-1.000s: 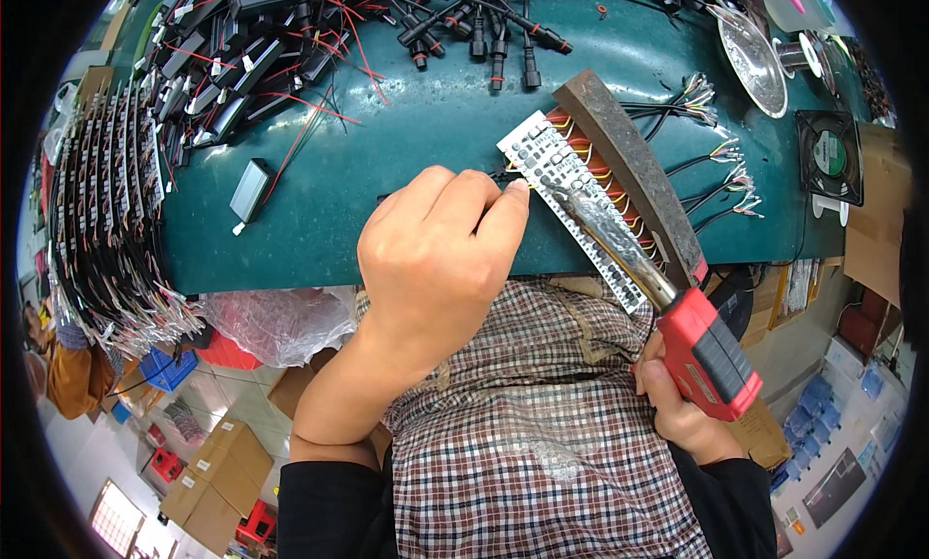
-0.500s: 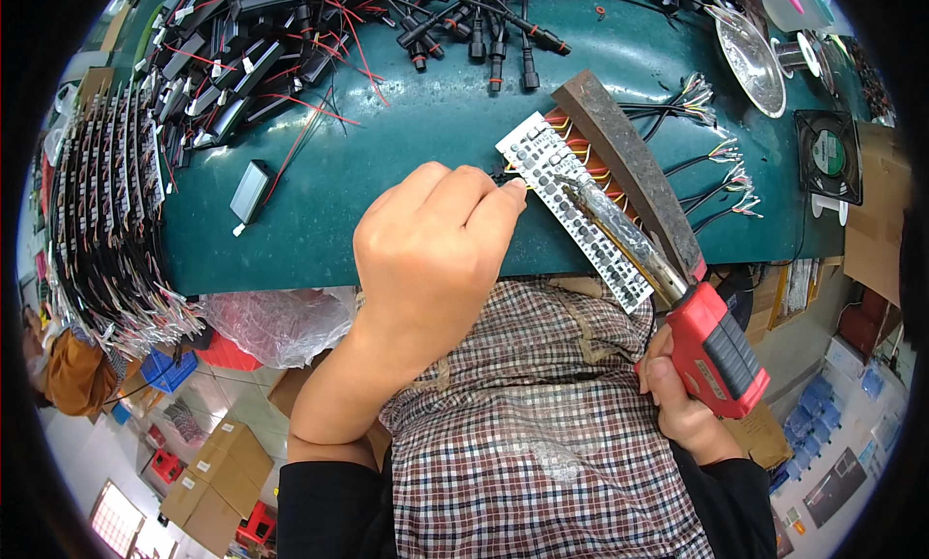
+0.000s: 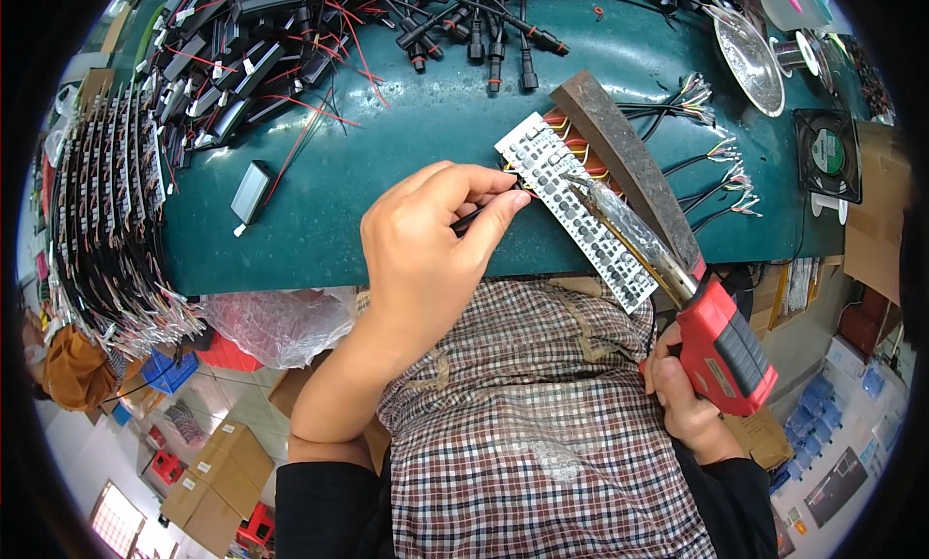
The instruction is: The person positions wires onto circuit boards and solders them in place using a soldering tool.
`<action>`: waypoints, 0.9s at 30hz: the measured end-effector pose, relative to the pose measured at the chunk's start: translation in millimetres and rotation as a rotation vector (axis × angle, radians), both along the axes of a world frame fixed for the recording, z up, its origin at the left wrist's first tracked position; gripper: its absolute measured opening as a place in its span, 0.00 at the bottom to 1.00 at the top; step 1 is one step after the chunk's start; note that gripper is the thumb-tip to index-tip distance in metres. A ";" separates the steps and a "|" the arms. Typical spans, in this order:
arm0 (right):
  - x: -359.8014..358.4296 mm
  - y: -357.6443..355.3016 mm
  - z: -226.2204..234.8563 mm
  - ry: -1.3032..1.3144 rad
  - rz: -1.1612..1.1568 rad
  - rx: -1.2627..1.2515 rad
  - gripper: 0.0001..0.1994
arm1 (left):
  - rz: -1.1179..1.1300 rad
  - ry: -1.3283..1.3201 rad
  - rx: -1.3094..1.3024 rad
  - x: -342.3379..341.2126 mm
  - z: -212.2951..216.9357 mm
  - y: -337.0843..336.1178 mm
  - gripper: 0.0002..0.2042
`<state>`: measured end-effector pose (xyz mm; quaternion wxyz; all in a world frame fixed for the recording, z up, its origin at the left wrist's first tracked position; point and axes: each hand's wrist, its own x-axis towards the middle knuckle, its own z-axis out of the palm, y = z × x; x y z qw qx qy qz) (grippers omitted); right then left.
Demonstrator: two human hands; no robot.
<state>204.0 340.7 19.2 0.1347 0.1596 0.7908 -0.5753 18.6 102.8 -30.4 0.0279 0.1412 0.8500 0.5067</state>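
My left hand (image 3: 421, 240) pinches a thin black cable (image 3: 466, 221) between thumb and forefinger. Its wire end is at the left edge of a white circuit board panel (image 3: 624, 283) covered in small dark parts; whether it touches a pad, I cannot tell. My right hand (image 3: 689, 409) is wrapped round the handle of a red soldering gun (image 3: 724, 351) with a black grip. The gun's metal barrel slants up and left over the panel, tip above its middle. Along the panel's far side lies a heavy dark bar (image 3: 634, 162), with yellow and red wires between the two.
Stripped cable ends (image 3: 740, 186) stick out right of the bar. Black connectors (image 3: 496, 51) and black boxes with red wires (image 3: 232, 75) are heaped at the back. One grey box (image 3: 252, 193) lies alone at left. A metal dish (image 3: 750, 60) and a fan (image 3: 828, 157) stand at right.
My left hand has turned, so its thumb, forefinger and the black cable now show. The soldering gun in my right hand has shifted slightly right and down.
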 end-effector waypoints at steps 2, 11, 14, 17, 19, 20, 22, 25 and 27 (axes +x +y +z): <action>3.3 0.3 0.3 -0.026 0.012 0.006 0.11 | 0.053 0.061 -0.010 5.4 -3.6 3.2 0.07; -3.0 4.6 -0.7 0.027 0.120 0.177 0.13 | 0.084 0.371 -0.106 14.4 -20.4 9.2 0.08; -3.9 4.2 -3.6 0.049 0.127 0.211 0.13 | 0.080 0.408 -0.115 14.0 -21.5 9.0 0.08; -6.2 3.3 -3.5 0.055 0.159 0.217 0.13 | 0.071 0.457 -0.119 12.4 -20.9 6.1 0.08; -5.1 2.2 -4.6 0.038 0.123 0.196 0.13 | 0.061 0.487 -0.116 11.1 -20.9 6.4 0.08; -4.2 1.8 -4.7 0.037 0.122 0.195 0.13 | 0.052 0.506 -0.126 10.6 -20.8 6.4 0.08; -3.1 -0.9 -3.5 -0.026 0.047 0.137 0.12 | 0.044 0.522 -0.132 9.6 -21.5 5.6 0.08; -3.6 -4.6 -3.8 -0.015 0.012 0.150 0.12 | 0.026 0.563 -0.150 8.8 -23.0 5.1 0.09; -4.3 -4.6 -4.7 -0.006 0.020 0.143 0.12 | 0.007 0.597 -0.153 8.6 -24.6 4.2 0.09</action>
